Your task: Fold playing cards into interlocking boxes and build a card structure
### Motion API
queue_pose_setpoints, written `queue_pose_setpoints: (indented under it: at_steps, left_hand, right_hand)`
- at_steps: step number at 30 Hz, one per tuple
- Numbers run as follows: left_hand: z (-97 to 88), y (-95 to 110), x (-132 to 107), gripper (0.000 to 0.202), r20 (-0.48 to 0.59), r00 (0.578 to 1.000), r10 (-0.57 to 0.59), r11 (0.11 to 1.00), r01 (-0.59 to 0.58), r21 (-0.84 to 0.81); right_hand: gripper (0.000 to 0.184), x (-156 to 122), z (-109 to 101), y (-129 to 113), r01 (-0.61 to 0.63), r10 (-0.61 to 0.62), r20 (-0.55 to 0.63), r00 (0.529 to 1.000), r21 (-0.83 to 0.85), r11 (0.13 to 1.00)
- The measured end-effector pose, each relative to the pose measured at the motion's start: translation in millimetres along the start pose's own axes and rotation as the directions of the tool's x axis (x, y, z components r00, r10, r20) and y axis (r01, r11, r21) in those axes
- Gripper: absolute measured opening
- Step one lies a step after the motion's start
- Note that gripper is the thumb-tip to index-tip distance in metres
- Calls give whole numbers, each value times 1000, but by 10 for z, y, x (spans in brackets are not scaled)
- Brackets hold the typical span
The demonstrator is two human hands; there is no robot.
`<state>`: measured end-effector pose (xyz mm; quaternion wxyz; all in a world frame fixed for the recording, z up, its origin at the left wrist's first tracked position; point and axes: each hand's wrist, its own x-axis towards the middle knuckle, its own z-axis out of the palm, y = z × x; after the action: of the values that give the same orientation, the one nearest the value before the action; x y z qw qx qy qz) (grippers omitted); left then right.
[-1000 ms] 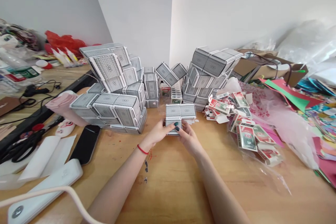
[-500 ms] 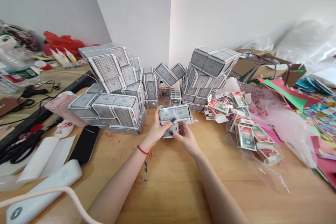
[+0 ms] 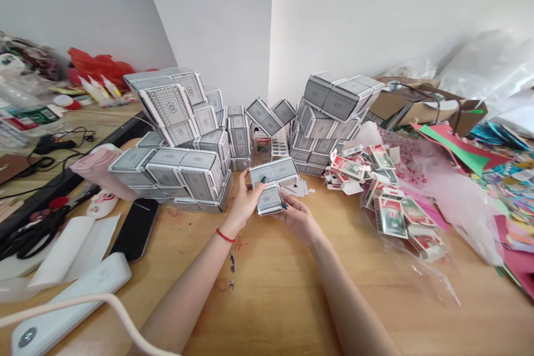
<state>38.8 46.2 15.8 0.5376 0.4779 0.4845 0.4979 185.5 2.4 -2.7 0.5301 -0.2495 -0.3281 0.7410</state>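
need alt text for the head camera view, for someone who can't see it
A person's left hand and right hand hold grey-backed playing-card blocks at a wooden table. Stacks of similar blocks stand beyond on both sides, with a pile of red playing-card boxes to the right and a black phone to the left.

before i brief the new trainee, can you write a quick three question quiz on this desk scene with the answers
1. True or false: the left hand is holding the grey-patterned block.
2. What colour is the wrist cord? A) blue B) red C) yellow
3. Fill the gap: from the person's view, the heap of red-and-white boxes lies to the ___ of the grey-patterned block.

Key:
1. True
2. B
3. right
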Motion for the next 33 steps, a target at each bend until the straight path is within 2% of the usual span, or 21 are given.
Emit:
queue_pose_setpoints:
  at_steps: [5, 13, 21, 24, 27, 29, 31, 33]
  left_hand:
    - [-22, 19, 15, 61, -8, 1000, -17, 999, 17, -31]
    - [-33, 38, 20, 59, 33, 999, 24, 997, -22, -71]
    - [-13, 31, -5, 49, 21, 999, 33, 999, -34, 14]
    - [-54, 6, 6, 47, 17, 998, 57, 998, -57, 19]
    - [-132, -22, 42, 46, 92, 996, -11, 1000, 12, -12]
    - [-178, -37, 65, 45, 155, 984, -91, 996, 93, -9]
    - [-201, -46, 76, 45, 199, 966, -166, 986, 167, 11]
    - [-200, -47, 71, 45, 235, 946, -221, 974, 227, 4]
  right_hand:
    - [45, -13, 17, -2, 23, -23, 38, 999, 15, 1000]
    - [57, 10, 9, 21, 38, -37, 7, 999, -97, 995]
    - [58, 13, -73, 39, 101, -108, -31, 994, -161, 982]
    - [57, 20, -92, 65, 88, -96, -24, 995, -220, 971]
    - [56, 45, -116, 104, 81, -100, -43, 994, -312, 947]
    - [63, 63, -154, 119, 139, -190, -108, 976, -361, 922]
    - [73, 72, -209, 120, 219, -316, -179, 932, -419, 881]
    - [75, 70, -261, 114, 232, -372, -185, 910, -517, 824]
